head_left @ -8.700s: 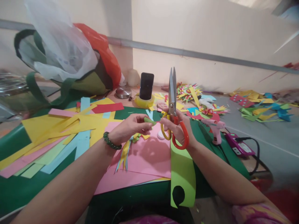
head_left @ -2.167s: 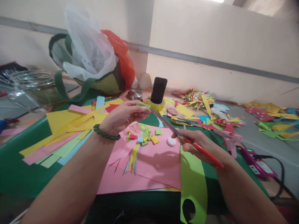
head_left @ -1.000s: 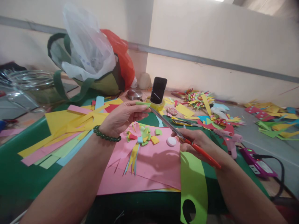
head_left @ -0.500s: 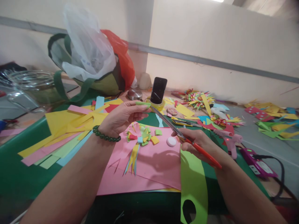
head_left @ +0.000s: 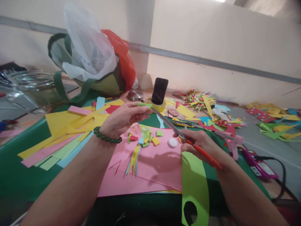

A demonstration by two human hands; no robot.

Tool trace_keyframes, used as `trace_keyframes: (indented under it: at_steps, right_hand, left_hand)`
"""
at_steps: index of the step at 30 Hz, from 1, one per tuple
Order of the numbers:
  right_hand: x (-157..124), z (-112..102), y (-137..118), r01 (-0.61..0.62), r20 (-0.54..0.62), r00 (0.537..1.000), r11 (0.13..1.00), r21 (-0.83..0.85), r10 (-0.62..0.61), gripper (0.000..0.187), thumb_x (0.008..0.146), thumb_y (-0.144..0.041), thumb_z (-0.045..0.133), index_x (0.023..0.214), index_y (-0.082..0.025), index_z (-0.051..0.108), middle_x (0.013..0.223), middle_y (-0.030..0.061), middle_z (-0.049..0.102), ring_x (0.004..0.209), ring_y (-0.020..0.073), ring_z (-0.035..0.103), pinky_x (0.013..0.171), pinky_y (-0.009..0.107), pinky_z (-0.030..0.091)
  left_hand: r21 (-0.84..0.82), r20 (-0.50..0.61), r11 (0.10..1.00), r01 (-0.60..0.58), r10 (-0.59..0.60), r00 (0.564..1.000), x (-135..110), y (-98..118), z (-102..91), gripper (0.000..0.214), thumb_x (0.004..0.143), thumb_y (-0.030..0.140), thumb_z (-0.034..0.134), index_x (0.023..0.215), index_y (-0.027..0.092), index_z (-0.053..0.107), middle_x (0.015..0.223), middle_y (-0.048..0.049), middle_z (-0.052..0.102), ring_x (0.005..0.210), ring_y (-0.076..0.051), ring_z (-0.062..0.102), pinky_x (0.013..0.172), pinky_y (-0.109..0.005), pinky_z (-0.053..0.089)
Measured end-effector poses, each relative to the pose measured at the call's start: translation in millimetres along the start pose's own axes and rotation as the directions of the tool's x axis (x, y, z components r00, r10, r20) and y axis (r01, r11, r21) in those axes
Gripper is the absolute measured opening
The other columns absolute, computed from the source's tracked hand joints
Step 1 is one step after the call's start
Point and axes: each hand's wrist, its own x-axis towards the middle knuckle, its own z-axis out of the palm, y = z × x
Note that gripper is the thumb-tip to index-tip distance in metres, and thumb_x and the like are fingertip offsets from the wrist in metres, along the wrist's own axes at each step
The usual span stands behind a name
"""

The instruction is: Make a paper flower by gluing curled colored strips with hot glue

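Between the thumb and fingers of my left hand [head_left: 128, 114] is a small green paper piece [head_left: 144, 105]. My right hand [head_left: 199, 142] grips red-handled scissors [head_left: 170, 124], whose blades point up and left; their tips reach the edge of the green paper. Whether the tips touch it I cannot tell. Below both hands lies a pink paper sheet [head_left: 150, 172]. On it sit a ruffled flower of coloured paper strips [head_left: 140, 141] with yellow and blue tails, a green square [head_left: 159, 133], a yellow square [head_left: 155, 141] and a white round disc [head_left: 172, 143].
Loose paper strips [head_left: 63, 135] spread over the green surface at left. A green paper sheet [head_left: 195, 175] with a cut hole lies at right, near a pink glue gun [head_left: 231, 141] and a purple power strip [head_left: 260, 164]. A phone [head_left: 160, 91] stands at the back beside a stuffed bag [head_left: 103, 83].
Almost nothing differs. The scissors' red handles have shifted very slightly up and left in my right hand, while my left hand keeps the green paper in the same place.
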Motion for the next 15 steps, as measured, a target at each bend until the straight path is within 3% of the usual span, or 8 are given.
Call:
trace_keyframes:
  at_steps: [15]
  right_hand:
    - [-0.5, 0.8, -0.7, 0.000, -0.008, 1.000, 1.000, -0.009, 0.000, 0.060, 0.080, -0.075, 0.056, 0.090, -0.017, 0.068, 0.060, -0.0037, 0.041, 0.054, 0.0099, 0.031, 0.049, 0.025, 0.026]
  left_hand:
    - [0.000, -0.007, 1.000, -0.010, 0.010, 1.000, 0.4, 0.6, 1.3, 0.012, 0.064, 0.020, 0.086, 0.066, 0.017, 0.074, 0.074, -0.0031, 0.075, 0.070, -0.011, 0.067, 0.074, -0.024, 0.055]
